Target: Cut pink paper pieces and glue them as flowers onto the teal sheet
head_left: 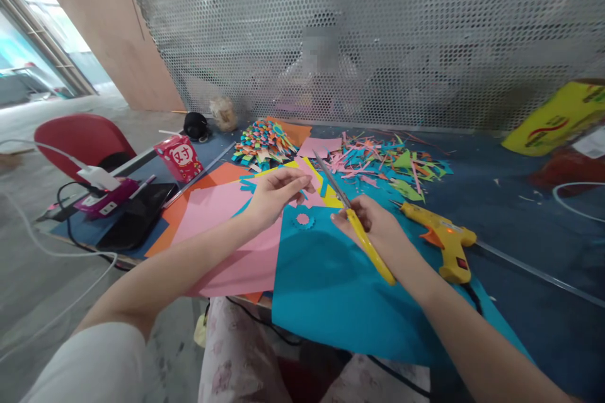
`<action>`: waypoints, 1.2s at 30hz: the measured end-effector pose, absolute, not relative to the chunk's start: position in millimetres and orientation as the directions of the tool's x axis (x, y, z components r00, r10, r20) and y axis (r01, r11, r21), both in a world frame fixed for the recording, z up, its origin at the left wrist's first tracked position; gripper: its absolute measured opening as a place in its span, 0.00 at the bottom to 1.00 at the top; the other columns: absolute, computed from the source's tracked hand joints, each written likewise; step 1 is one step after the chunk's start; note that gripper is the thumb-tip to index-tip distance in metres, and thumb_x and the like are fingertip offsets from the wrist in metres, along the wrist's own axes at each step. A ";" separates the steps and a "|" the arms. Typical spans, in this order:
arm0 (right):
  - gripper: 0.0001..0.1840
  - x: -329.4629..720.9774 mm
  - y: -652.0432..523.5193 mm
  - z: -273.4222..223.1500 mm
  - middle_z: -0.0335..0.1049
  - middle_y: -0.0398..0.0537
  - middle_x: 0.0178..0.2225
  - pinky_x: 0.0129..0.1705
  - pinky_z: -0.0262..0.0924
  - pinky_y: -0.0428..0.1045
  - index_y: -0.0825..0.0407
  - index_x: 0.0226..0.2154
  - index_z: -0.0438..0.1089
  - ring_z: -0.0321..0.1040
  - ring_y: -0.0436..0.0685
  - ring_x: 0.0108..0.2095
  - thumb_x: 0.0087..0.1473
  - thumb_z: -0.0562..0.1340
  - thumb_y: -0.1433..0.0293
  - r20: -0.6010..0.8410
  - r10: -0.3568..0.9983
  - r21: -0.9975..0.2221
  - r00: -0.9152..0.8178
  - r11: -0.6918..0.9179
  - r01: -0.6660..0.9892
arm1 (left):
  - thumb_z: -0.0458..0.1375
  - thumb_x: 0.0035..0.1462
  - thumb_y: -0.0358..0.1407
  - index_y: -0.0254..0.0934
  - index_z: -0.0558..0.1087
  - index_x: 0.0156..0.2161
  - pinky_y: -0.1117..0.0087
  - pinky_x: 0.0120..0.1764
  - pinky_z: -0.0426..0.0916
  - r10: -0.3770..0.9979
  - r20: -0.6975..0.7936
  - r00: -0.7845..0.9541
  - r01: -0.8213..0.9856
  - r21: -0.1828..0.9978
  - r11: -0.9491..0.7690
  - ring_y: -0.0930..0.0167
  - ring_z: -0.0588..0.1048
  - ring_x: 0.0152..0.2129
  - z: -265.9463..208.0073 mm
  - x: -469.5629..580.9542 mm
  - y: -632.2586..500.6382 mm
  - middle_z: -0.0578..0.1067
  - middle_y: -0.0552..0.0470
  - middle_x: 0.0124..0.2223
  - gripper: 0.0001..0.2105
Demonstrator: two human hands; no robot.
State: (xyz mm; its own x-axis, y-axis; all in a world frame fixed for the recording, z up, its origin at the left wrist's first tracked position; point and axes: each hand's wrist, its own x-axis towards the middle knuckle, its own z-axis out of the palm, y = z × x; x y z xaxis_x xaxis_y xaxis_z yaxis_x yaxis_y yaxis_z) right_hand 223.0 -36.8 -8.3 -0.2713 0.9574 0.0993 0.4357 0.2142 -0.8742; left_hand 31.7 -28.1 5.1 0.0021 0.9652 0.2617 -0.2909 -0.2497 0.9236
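The right hand [371,220] grips yellow-handled scissors [363,240] near the pivot, fingers wrapped around the handle; the blades point away from the body, toward the scrap pile. The left hand [283,192] is raised over the work area, thumb and fingertips close together; whether they pinch a small piece cannot be told.

A fringed blue paper round [303,220] with a pink centre lies between the hands, on the large blue sheet [340,302]. A pink sheet [227,227] lies to its left, with an orange sheet [176,214] partly beneath.

Surrounding items:
- Yellow hot-glue gun [447,239]: just right of the right hand, nozzle toward the scraps, indicator lit, clear glue stick [534,269] extending from the rear.
- Loose paper offcuts [378,160]: beyond the right hand, obstructing the space behind the blades.
- Heap of multicoloured paper pieces [265,141]: beyond the left hand.
- Left side: black smartphone [137,220], purple power strip [106,198] with white charger [98,177], and red packet [179,157].
- Rear: perforated metal panel [401,25].
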 end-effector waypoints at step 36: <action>0.23 220.5 -45.2 2.8 0.60 0.39 0.21 0.22 0.52 0.46 0.49 0.25 0.59 0.57 0.50 0.22 0.40 0.63 0.48 0.026 0.939 -0.851 -0.343 0.201 0.485 | 0.61 0.49 0.50 0.36 0.62 0.29 0.75 0.18 0.66 0.925 0.366 0.103 -0.177 0.922 -0.345 0.78 0.71 0.16 12.5 33.3 -41.4 0.75 0.53 0.24 0.19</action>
